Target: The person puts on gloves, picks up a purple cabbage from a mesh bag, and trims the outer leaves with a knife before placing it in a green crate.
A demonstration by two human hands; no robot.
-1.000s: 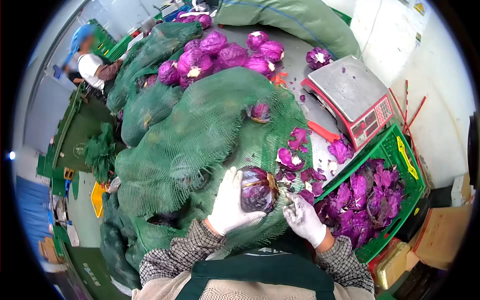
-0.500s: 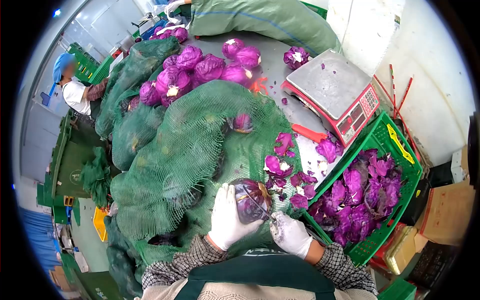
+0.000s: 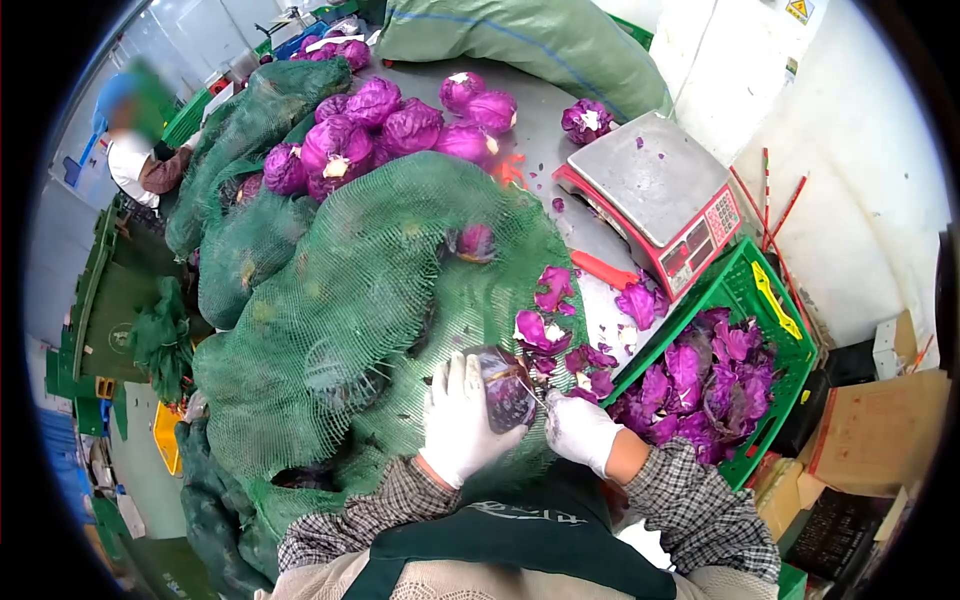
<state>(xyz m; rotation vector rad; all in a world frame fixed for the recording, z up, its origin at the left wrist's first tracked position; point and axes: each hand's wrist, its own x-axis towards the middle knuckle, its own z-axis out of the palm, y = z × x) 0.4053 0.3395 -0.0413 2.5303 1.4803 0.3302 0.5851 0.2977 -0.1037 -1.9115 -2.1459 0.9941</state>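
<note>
A dark purple cabbage [image 3: 507, 390] rests on green netting [image 3: 330, 300] near the front of the table. My left hand [image 3: 463, 420], in a white glove, grips its left side, thumb along the bottom. On its right is my gloved right hand [image 3: 583, 430], its fingers closed round a thin knife [image 3: 533, 392] whose blade touches the cabbage; the handle is hidden in the fist. Torn purple leaves [image 3: 543, 333] lie just beyond the cabbage.
Trimmed cabbages [image 3: 338, 147] are piled at the back left. A scale [image 3: 650, 180] stands at the right, near an orange-red tool [image 3: 603, 269]. A green crate [image 3: 750, 290] holds leaves. A person [image 3: 135, 160] is at the far left; a stuffed green sack [image 3: 530, 45] lies behind.
The view has shifted a little. The cabbage is turned and the blade now lies at its right edge instead of across its face. The person at the left has moved their arm.
</note>
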